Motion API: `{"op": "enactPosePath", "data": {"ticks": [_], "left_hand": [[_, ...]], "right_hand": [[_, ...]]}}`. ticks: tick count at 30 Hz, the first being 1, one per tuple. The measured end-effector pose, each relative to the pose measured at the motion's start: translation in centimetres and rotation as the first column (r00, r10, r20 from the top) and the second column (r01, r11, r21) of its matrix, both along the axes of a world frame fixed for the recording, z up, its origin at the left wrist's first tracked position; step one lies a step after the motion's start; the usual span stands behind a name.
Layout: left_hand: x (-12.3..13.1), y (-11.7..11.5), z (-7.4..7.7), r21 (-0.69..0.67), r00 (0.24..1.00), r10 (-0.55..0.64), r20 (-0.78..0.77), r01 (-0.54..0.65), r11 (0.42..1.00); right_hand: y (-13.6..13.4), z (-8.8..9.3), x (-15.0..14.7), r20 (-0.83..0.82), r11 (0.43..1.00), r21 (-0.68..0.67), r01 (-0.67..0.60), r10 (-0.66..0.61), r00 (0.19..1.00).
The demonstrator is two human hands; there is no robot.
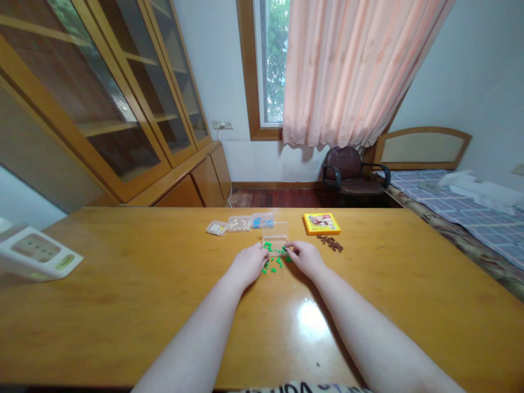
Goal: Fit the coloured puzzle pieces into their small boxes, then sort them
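Note:
Small green plastic pieces (pixel 273 270) lie loose on the table in front of me, and more rest inside a clear lidded box (pixel 280 239) with its lid raised at the back. My left hand (pixel 250 263) is at the box's near left corner, fingers curled in a pinch; what they hold is too small to make out. At the right side of the box, my right hand (pixel 305 257) has thumb and fingertips closed on a small green piece (pixel 284 249) over the box's edge. Several other green pieces lie between the two hands.
Behind the left hand stand clear boxes with blue pieces (pixel 262 222), cream pieces (pixel 239 224) and pale yellow pieces (pixel 216 228). A yellow box (pixel 322 224) and a pile of brown pieces (pixel 329 243) lie to the right. A white object (pixel 39 254) stands far left on the table (pixel 143 305).

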State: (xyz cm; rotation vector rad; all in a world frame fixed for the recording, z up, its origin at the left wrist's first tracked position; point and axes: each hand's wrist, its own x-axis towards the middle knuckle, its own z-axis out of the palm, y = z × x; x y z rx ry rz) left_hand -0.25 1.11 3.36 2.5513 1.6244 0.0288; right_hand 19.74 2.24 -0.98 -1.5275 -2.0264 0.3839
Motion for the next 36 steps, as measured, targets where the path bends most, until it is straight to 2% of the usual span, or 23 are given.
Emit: {"op": "enactPosePath", "data": {"ticks": [4, 8, 11, 14, 17, 24, 28, 31, 33, 36], "left_hand": [[-0.2, -0.1, 0.5, -0.012, 1.000, -0.022, -0.004, 0.022, 1.000], [-0.1, -0.2, 0.5, -0.074, 0.998, -0.061, -0.010, 0.060, 0.995], [-0.1, -0.1, 0.3, -0.089, 0.999, -0.050, -0.017, 0.048, 0.995], [0.0, -0.1, 0.1, -0.091, 0.999, -0.037, -0.019, 0.035, 0.995], [0.2, -0.2, -0.1, -0.089, 0.999, -0.025, -0.021, 0.023, 0.996], [0.5, -0.4, 0.0, -0.131, 0.999, -0.010, -0.042, 0.004, 0.991], [0.4, 0.1, -0.2, -0.040, 0.999, 0.003, 0.040, -0.001, 0.999], [0.3, 0.7, -0.5, 0.032, 0.992, 0.078, 0.103, -0.082, 0.996], [0.3, 1.0, -0.6, 0.043, 0.985, 0.121, 0.125, -0.127, 0.991], [0.3, 1.0, -0.7, 0.039, 0.983, 0.129, 0.129, -0.135, 0.990]], "right_hand": [[0.5, -0.2, 0.3, -0.009, 0.993, -0.074, 0.094, -0.095, 0.995], [0.5, -0.2, 0.4, 0.034, 0.992, -0.102, 0.074, -0.071, 0.997], [0.0, 0.2, 0.1, 0.070, 0.993, -0.083, -0.080, 0.086, 0.994], [-0.6, 0.8, -0.4, 0.118, 0.956, -0.106, -0.274, 0.285, 0.951], [-1.2, 1.4, -0.8, 0.162, 0.925, -0.141, -0.352, 0.372, 0.914], [-1.5, 1.6, -1.4, 0.243, 0.912, -0.166, -0.375, 0.406, 0.881], [-1.3, 1.2, -1.3, 0.275, 0.937, -0.154, -0.313, 0.345, 0.897], [-1.2, 1.1, -1.1, 0.295, 0.951, -0.137, -0.276, 0.305, 0.906], [-1.1, 1.0, -1.1, 0.304, 0.950, -0.137, -0.281, 0.310, 0.901], [-1.1, 0.9, -1.1, 0.306, 0.943, -0.149, -0.298, 0.330, 0.893]]}}
